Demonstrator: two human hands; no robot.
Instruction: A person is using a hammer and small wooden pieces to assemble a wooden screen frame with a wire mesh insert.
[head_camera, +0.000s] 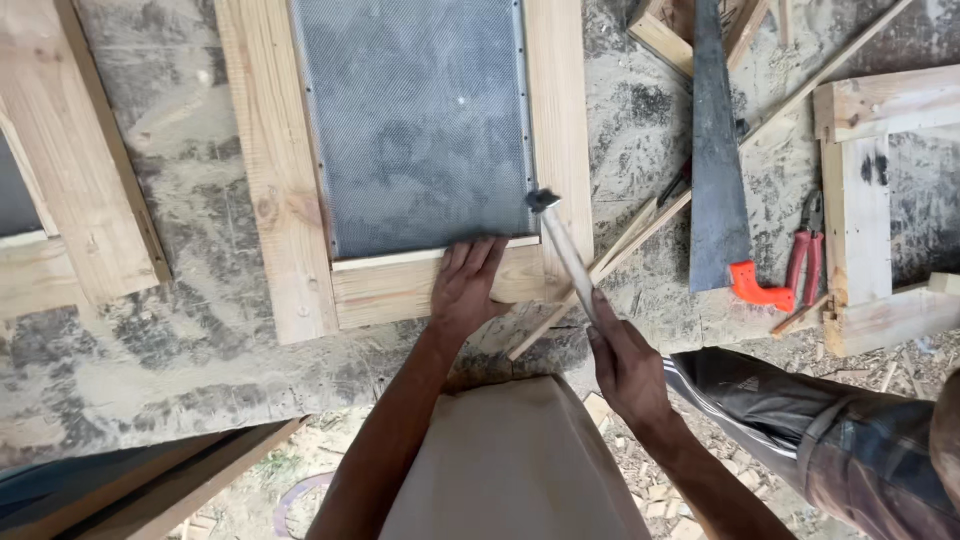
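Note:
A wooden frame (275, 190) with grey wire mesh (420, 120) lies flat on the dusty floor. My left hand (468, 285) presses flat on the thin wooden strip (395, 258) along the mesh's lower edge. My right hand (625, 360) grips the pale handle of a hammer (562, 245). The hammer's dark head hovers over the frame's lower right corner, at the edge of the mesh.
A handsaw (718, 150) with an orange handle lies to the right, beside red-handled pliers (805, 260). Thin wooden slats (640, 230) cross the floor near the hammer. More frames lie at the left (70, 180) and right (860, 200). Sawdust covers the ground.

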